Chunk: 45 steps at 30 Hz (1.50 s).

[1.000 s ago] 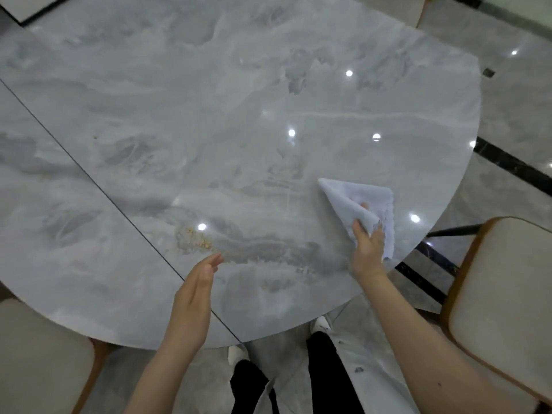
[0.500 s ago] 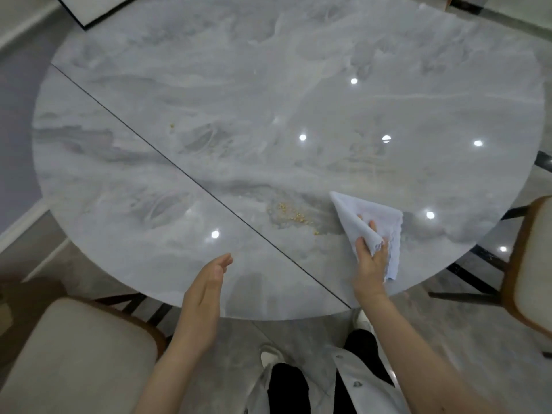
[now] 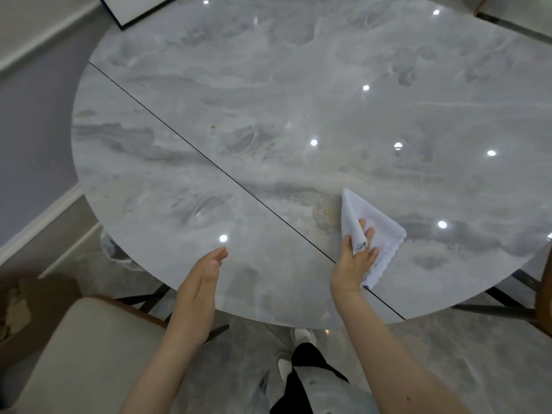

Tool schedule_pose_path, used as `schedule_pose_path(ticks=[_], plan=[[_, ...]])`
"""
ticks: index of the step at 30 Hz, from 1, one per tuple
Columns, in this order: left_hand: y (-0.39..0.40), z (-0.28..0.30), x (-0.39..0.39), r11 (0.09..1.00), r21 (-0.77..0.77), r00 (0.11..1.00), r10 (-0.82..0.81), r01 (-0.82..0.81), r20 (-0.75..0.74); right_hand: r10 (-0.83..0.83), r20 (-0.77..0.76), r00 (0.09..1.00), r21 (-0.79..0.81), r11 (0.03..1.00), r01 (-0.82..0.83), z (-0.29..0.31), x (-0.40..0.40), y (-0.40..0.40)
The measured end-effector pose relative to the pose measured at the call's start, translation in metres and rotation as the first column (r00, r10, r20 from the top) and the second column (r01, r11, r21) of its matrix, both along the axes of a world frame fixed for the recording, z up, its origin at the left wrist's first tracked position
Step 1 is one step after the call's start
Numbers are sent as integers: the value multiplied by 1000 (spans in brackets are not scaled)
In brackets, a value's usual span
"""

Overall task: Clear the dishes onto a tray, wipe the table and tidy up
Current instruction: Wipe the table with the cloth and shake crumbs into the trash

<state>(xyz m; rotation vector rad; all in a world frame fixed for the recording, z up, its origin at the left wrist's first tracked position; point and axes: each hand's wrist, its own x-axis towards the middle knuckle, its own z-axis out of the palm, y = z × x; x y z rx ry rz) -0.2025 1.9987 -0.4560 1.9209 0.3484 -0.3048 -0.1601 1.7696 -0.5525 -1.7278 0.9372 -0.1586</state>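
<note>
A round grey marble table (image 3: 298, 100) fills the view, split by a thin dark seam. My right hand (image 3: 354, 261) grips a folded white cloth (image 3: 379, 234) and holds it down on the tabletop near the front edge. A small heap of yellowish crumbs (image 3: 324, 212) lies just left of the cloth's tip. A few more crumbs (image 3: 213, 126) sit farther back near the seam. My left hand (image 3: 203, 279) hovers edge-on at the table's front rim, fingers straight and together, holding nothing.
A cream-cushioned chair with a wooden frame (image 3: 83, 354) stands at the front left, partly under the table. Another wooden chair edge (image 3: 543, 282) shows at the far right. A dark-framed white panel (image 3: 134, 7) lies beyond the table's far left. My legs and shoes stand below the rim.
The view has shifted so the table sits farther right. The cloth has closed in on the crumb heap from the right. My left hand stays at the front rim.
</note>
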Motion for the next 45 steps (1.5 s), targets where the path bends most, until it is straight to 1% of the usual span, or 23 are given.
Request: schedule_pose_path(ticks=[3, 8, 11, 14, 16, 20, 23, 24, 27, 29, 32, 36, 41, 43, 45], plan=[[8, 0, 12, 999, 1, 999, 32, -32, -10, 6, -18, 1000, 26, 1000, -6, -3, 16, 18], [18, 7, 38, 998, 18, 998, 67, -67, 1, 46, 74, 996, 33, 998, -49, -2, 39, 45], [21, 10, 55, 998, 14, 998, 59, -60, 12, 57, 44, 997, 57, 997, -59, -2, 51, 54], [23, 11, 67, 999, -5, 998, 51, -51, 28, 77, 61, 995, 43, 996, -80, -1, 60, 62], [27, 10, 74, 999, -3, 999, 42, -42, 26, 70, 45, 997, 57, 996, -72, 0, 69, 68], [45, 7, 91, 1000, 4, 1000, 13, -13, 0, 64, 12, 998, 73, 995, -64, 1, 85, 83], [62, 3, 111, 1000, -9, 1000, -15, 14, -23, 103, -21, 994, 52, 993, -102, 2, 96, 92], [68, 3, 120, 999, -15, 999, -35, 34, -29, 93, -26, 995, 57, 994, -91, 2, 101, 97], [89, 2, 149, 996, -26, 995, -89, 89, -32, -80, -19, 997, 132, 988, 82, 7, 120, 114], [102, 2, 166, 993, -19, 993, -119, 119, -25, -113, -16, 993, 116, 987, 114, 9, 132, 126], [121, 2, 191, 987, -12, 987, -161, 160, -30, -170, -69, 983, 108, 978, 177, 8, 152, 137], [144, 0, 216, 982, -9, 982, -190, 190, -17, -238, -65, 969, 182, 952, 246, 9, 174, 153], [161, -1, 232, 977, -40, 977, -212, 211, -36, -173, -69, 982, 251, 950, 185, 16, 220, 157], [172, -2, 238, 977, -37, 977, -210, 209, -36, -163, -64, 985, 242, 955, 173, 16, 241, 157], [183, -4, 242, 979, -15, 978, -205, 205, -34, -115, -64, 991, 221, 967, 126, 15, 255, 158]])
